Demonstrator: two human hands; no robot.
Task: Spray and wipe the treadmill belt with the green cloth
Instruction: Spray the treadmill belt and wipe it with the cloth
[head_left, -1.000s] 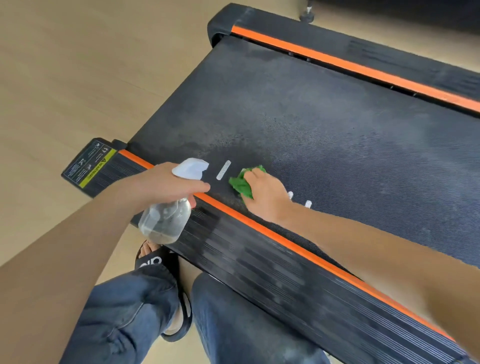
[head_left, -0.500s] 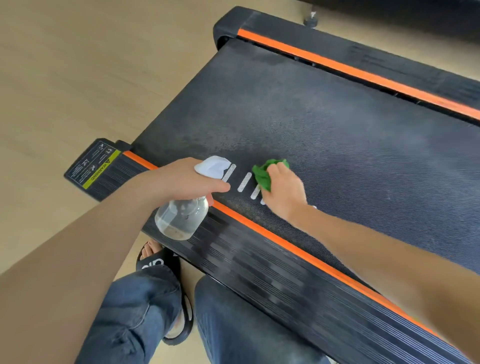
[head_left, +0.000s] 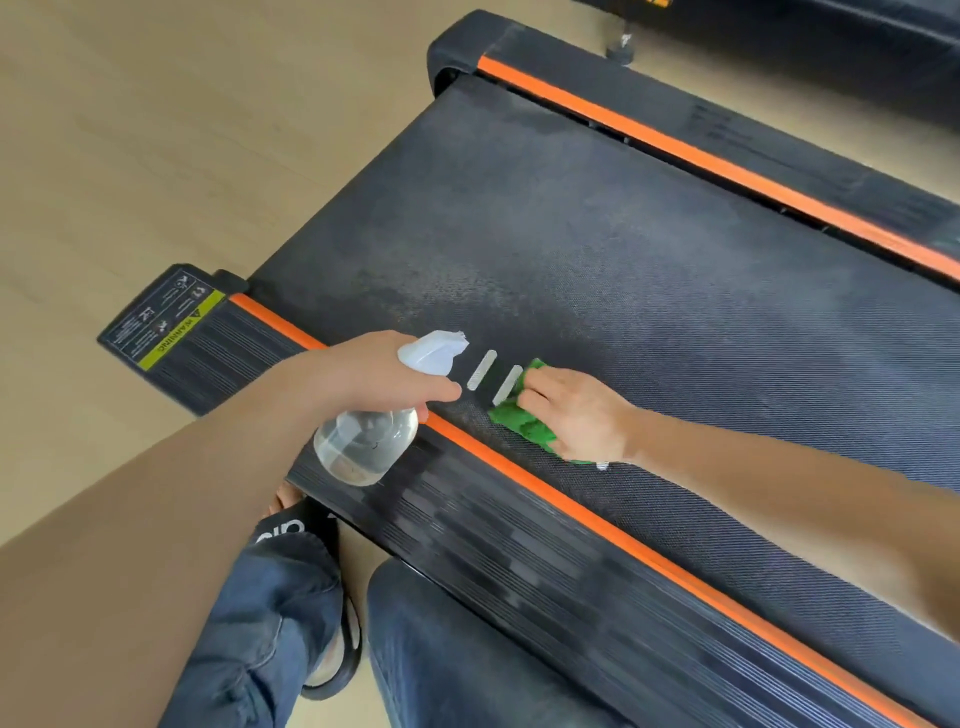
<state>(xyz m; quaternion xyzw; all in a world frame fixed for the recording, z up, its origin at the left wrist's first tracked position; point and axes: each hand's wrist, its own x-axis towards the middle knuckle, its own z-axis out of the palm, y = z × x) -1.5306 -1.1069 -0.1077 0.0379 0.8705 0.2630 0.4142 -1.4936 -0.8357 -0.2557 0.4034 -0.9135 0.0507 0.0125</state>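
Now right hand (head_left: 582, 415) pressing crumpled green cloth (head_left: 519, 420) onto textured belt (head_left: 623, 249), left hand (head_left: 374, 376) gripping clear spray bottle (head_left: 363, 441)

Even, soft daylight; scene bright, no hard shadows. Floor (head_left: 156, 130) pale and slightly washed out at top left. Belt (head_left: 623, 234) shows a dull grey sheen in patches, texture sharp at centre. Near side rail (head_left: 519, 545) smeared by motion blur, its ribs broken into streaks. Left forearm (head_left: 130, 545) large, soft and out of focus at the lower edge. Wide-angle bend: the orange stripes (head_left: 727, 166) splay toward the corners. Bottle (head_left: 363, 441) carries small white glints. Overall mild compression softness.
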